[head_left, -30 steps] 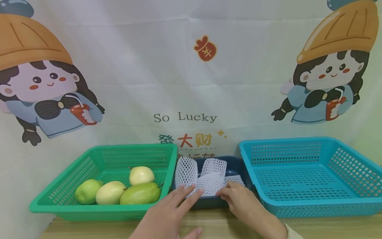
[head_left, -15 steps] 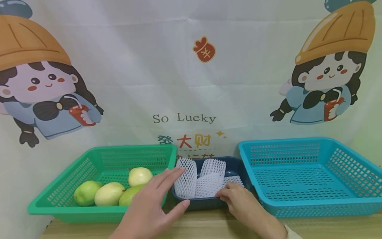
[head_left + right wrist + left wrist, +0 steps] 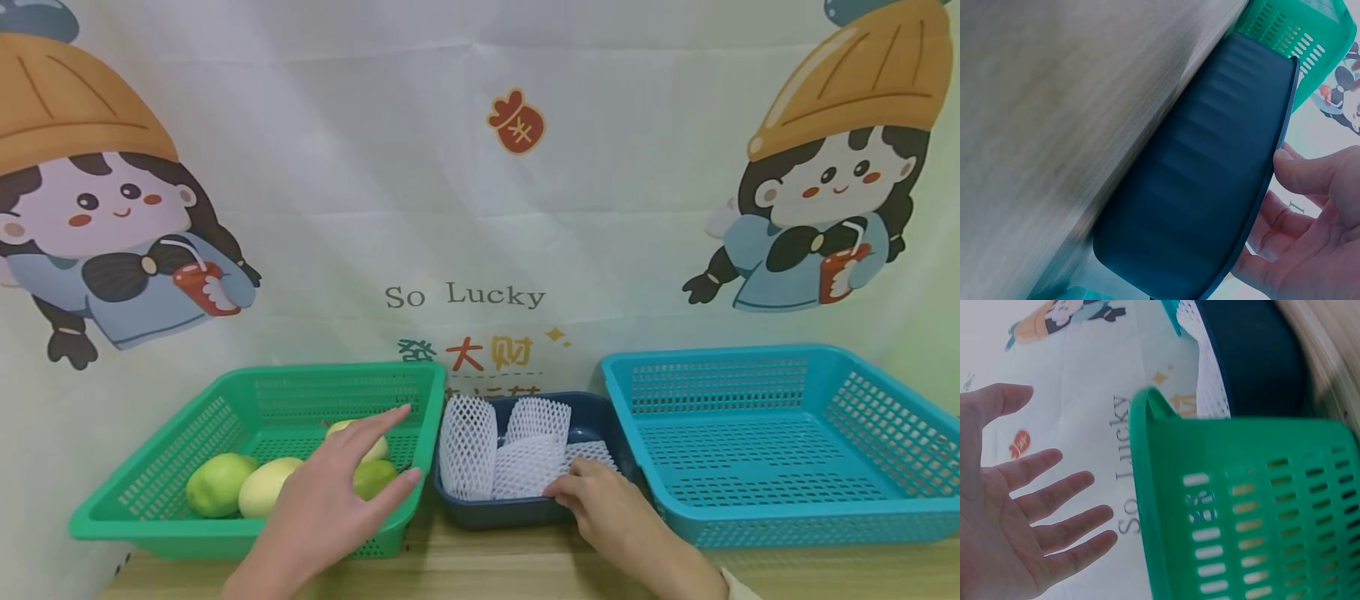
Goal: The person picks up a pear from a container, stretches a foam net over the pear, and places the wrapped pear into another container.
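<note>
White foam net sleeves lie in a dark blue tray. The right hand is at the tray's front rim, its thumb against the rim and its fingers curled over it in the right wrist view; whether they also touch a sleeve is hidden. Over the front of the green basket hovers the left hand, fingers spread and holding nothing, as the left wrist view also shows. In that basket are a green fruit, a pale fruit, another pale fruit behind, and a longer green mango, partly hidden by the left hand.
A blue basket with nothing in it stands right of the tray. All three containers stand side by side on a wooden table, before a printed cloth.
The left hand has moved left, from over the foam sleeves to over the green basket, and now covers part of the fruit. The right hand has hardly moved.
</note>
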Demonstrator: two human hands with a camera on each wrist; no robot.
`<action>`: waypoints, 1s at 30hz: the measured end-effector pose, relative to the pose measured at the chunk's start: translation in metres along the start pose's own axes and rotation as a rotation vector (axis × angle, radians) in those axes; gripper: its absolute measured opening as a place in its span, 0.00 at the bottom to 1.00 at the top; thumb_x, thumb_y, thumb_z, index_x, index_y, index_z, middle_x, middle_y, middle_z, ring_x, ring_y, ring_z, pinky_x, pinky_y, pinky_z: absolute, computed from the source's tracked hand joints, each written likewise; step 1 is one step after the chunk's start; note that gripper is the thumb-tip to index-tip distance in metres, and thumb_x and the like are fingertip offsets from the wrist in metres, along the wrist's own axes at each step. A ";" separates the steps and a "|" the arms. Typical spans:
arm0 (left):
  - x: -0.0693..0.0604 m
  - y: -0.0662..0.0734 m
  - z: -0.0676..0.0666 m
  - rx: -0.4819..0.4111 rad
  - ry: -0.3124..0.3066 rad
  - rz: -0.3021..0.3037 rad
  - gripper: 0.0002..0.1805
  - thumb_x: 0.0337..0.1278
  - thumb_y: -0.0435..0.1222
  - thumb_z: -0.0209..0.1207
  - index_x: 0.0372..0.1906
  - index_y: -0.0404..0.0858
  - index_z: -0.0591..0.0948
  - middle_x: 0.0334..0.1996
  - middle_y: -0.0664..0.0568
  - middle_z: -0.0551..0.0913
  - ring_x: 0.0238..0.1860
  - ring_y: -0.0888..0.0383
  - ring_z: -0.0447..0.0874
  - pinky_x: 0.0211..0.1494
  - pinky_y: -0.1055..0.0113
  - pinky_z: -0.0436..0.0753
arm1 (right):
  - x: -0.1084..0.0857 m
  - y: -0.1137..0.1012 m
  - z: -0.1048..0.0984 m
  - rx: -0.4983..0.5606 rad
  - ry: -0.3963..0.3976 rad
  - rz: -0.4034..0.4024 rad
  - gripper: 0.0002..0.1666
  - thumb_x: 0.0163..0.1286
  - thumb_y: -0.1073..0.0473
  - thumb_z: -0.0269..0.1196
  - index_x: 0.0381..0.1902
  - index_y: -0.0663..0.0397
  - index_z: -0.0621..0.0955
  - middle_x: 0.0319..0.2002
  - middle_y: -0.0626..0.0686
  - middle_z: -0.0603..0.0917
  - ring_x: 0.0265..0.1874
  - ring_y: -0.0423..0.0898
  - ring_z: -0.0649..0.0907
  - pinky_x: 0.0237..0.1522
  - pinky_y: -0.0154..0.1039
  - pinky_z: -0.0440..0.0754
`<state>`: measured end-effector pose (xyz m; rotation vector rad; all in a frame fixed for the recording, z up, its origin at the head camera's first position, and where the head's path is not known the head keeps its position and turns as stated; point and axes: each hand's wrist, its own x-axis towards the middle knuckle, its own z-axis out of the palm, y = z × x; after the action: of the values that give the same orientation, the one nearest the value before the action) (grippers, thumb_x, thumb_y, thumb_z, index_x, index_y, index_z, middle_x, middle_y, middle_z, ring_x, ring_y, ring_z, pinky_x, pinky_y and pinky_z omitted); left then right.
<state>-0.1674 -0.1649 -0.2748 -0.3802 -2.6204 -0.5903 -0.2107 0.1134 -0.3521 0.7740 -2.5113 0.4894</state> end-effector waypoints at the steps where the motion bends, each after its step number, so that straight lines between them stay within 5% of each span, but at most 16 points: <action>1: 0.001 -0.003 -0.001 0.000 -0.012 -0.010 0.31 0.52 0.56 0.60 0.63 0.60 0.68 0.60 0.55 0.74 0.61 0.47 0.71 0.50 0.44 0.76 | 0.000 0.000 0.000 -0.001 0.004 -0.002 0.06 0.57 0.65 0.65 0.30 0.48 0.86 0.22 0.41 0.71 0.24 0.37 0.72 0.24 0.30 0.71; 11: 0.010 -0.045 0.003 0.037 -0.147 -0.113 0.31 0.54 0.58 0.56 0.63 0.52 0.71 0.61 0.46 0.73 0.62 0.38 0.68 0.51 0.41 0.73 | 0.001 0.001 -0.001 -0.001 0.023 -0.024 0.06 0.56 0.65 0.66 0.30 0.48 0.86 0.21 0.41 0.71 0.24 0.37 0.72 0.25 0.31 0.72; 18: 0.012 -0.078 0.021 -0.032 -0.325 -0.219 0.41 0.47 0.61 0.60 0.64 0.43 0.68 0.62 0.38 0.70 0.62 0.36 0.67 0.53 0.41 0.71 | -0.002 0.004 0.004 0.018 0.001 -0.050 0.07 0.57 0.66 0.65 0.30 0.49 0.85 0.22 0.42 0.72 0.24 0.38 0.74 0.25 0.30 0.72; 23: 0.017 -0.081 0.025 -0.067 -0.395 -0.253 0.44 0.39 0.58 0.66 0.63 0.41 0.70 0.61 0.38 0.70 0.61 0.35 0.66 0.53 0.40 0.71 | -0.003 0.005 0.003 0.005 -0.007 -0.041 0.07 0.56 0.68 0.65 0.29 0.50 0.86 0.23 0.42 0.73 0.25 0.39 0.76 0.27 0.31 0.74; 30: 0.021 -0.079 0.024 -0.100 -0.417 -0.268 0.44 0.36 0.52 0.70 0.62 0.40 0.70 0.61 0.38 0.69 0.59 0.36 0.68 0.53 0.40 0.71 | -0.001 0.003 0.000 -0.003 0.009 -0.034 0.08 0.54 0.68 0.66 0.29 0.49 0.86 0.23 0.42 0.74 0.26 0.38 0.76 0.29 0.32 0.76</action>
<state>-0.2218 -0.2190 -0.3117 -0.1979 -3.0796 -0.8054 -0.2120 0.1164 -0.3533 0.8095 -2.4860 0.4762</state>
